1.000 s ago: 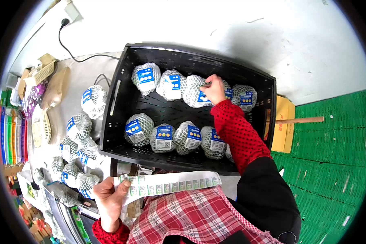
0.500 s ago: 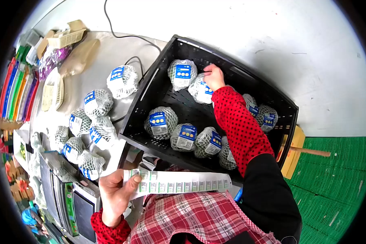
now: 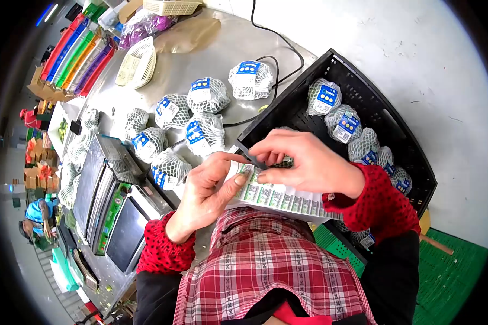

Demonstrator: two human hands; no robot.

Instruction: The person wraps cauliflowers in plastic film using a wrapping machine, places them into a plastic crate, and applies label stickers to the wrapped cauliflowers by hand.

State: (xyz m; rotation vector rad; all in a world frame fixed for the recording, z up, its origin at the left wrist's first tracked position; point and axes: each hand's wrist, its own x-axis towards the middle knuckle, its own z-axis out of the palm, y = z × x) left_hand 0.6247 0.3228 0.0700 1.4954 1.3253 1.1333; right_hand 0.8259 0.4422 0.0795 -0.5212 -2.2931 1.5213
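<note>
My left hand (image 3: 209, 195) pinches the left end of a white strip of small printed labels (image 3: 282, 199), thumb on top. Close by, my right hand (image 3: 309, 165) is curled over the strip's upper edge, its thumb against the labels; whether a single label is between its fingertips cannot be made out. Behind my right hand stands a black crate (image 3: 385, 103). Inside it lie several white net bags with blue tags, such as this net bag (image 3: 344, 123). My hands and forearm hide part of the crate.
More tagged net bags (image 3: 207, 96) lie on the metal table (image 3: 200, 59) to the left. A black cable (image 3: 290, 46) crosses that table. A machine with a dark panel (image 3: 127, 233) stands left of me. Coloured bins (image 3: 78, 54) and a cream basket (image 3: 138, 62) are farther back.
My right hand has left the net bag in the crate and come back to the label strip. My left hand has raised the strip. The view has swung left, shifting the crate rightward.
</note>
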